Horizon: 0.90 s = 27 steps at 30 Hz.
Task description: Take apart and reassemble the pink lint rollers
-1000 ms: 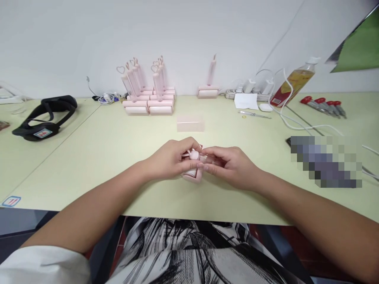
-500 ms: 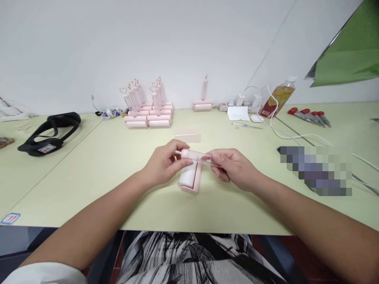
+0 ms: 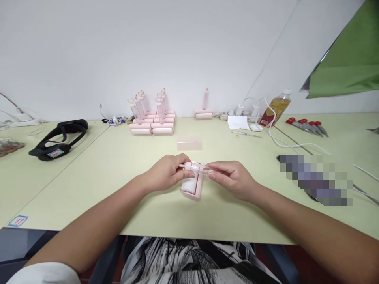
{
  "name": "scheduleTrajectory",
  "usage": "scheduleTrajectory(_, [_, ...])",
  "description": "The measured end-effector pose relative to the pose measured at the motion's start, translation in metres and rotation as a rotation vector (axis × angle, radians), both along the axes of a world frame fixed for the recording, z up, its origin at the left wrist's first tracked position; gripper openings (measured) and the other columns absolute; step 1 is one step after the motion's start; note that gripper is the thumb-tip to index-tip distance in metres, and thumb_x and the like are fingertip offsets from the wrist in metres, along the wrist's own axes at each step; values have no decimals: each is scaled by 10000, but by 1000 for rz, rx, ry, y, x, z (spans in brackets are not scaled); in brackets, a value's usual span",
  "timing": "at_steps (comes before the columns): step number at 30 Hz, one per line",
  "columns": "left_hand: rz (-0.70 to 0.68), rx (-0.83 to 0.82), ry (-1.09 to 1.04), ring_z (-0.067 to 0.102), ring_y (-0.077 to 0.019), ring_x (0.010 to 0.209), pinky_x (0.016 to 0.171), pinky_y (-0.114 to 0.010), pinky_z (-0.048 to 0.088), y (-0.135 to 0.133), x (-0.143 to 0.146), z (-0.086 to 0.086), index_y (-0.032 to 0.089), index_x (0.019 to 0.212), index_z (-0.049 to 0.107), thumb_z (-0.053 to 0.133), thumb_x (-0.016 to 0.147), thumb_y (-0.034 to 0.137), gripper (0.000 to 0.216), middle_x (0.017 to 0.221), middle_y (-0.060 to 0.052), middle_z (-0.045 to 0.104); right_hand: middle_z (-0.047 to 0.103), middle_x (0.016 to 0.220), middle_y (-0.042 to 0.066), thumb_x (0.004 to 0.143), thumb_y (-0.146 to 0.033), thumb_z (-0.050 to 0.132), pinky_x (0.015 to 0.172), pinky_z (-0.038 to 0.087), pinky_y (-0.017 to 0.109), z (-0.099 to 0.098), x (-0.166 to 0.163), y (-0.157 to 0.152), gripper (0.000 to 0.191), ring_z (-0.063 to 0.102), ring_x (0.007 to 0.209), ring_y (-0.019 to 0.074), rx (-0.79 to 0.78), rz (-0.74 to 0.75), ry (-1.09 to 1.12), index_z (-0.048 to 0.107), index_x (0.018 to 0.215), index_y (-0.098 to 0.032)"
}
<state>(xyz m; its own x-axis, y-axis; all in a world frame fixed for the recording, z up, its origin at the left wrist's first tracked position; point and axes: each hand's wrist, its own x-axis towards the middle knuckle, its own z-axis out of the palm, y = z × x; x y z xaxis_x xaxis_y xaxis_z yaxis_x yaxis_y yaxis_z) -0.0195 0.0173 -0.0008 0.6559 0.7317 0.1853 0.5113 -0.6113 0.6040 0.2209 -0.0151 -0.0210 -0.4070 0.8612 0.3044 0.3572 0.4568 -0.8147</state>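
Observation:
My left hand pinches the pink-capped end of a clear tube handle between thumb and fingers. Its other end lies between the thumb and fingers of my right hand. Just under the handle, a lint roller head with a white roll and pink shell rests on the table; whether the two are joined I cannot tell. Beyond my hands sits a clear pinkish cover.
Several pink lint rollers stand upright by the wall, and one more lint roller stands apart. To the right are a drink bottle, white cables, red-capped pens and a pixelated patch. A black head strap lies left.
My right fingers have straightened and shifted along the handle's end. My left hand keeps its pinch on the cap end. The whole view has tilted slightly.

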Motion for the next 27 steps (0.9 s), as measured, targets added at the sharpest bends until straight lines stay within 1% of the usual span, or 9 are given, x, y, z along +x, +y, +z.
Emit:
scheduleTrajectory(4, [-48,-85,-3,556,-126,625,565,-230,393,-1,-1,1,176,949,610,569,870,485,322,726,9,632,743,846,67,869,-419,576,603,479,251,2,2,0,347,635,676,166,47,45,-46,739,986,-135])
scheduleTrajectory(7, [-79,-139,-31,548,-116,621,560,-218,398,-1,0,-1,171,944,617,587,862,466,308,736,10,632,723,774,57,875,-422,567,561,448,242,3,4,1,350,586,603,142,68,81,-76,733,971,-129])
scheduleTrajectory(10, [-66,-140,-70,537,-106,617,560,-209,398,-1,2,-3,169,944,616,596,858,450,294,735,15,626,717,779,56,881,-434,560,560,436,244,1,5,3,354,567,596,139,70,75,-74,728,972,-137])
scheduleTrajectory(13, [-39,-120,-73,514,-100,588,536,-202,376,-1,2,-3,167,928,618,598,853,464,307,696,25,606,714,799,57,888,-457,549,605,442,257,-4,3,4,363,587,656,159,29,55,-50,722,977,-150])
scheduleTrajectory(15, [-21,-91,-57,485,-95,554,513,-201,347,-2,1,0,167,908,623,603,843,494,334,650,36,582,708,826,59,895,-470,537,641,445,267,-5,-1,2,367,598,713,176,-19,51,-15,714,970,-157])
scheduleTrajectory(17, [-20,-56,-45,463,-90,535,504,-203,326,-3,-1,3,169,896,631,603,837,517,353,622,42,565,691,845,58,905,-477,521,663,438,271,-4,-3,0,368,587,743,177,-60,91,13,700,953,-159])
scheduleTrajectory(20, [-51,10,-44,479,-92,559,529,-210,341,-3,-3,4,171,905,643,587,860,490,326,667,24,594,634,806,37,923,-476,496,630,411,252,2,-3,-2,367,532,689,140,-131,188,25,668,965,-154])
scheduleTrajectory(24, [-114,174,25,543,-121,635,588,-231,382,-5,0,-2,173,919,644,575,870,496,333,764,-18,638,521,695,-20,914,-457,531,535,370,214,12,3,-2,344,450,573,92,-418,324,-18,612,1040,-147])
scheduleTrajectory(27, [-182,295,108,582,-144,682,599,-242,385,-11,9,-6,187,927,619,529,893,527,354,802,-29,655,511,673,-32,892,-442,574,526,386,207,17,3,-5,304,469,564,88,-565,383,-27,599,970,-150])
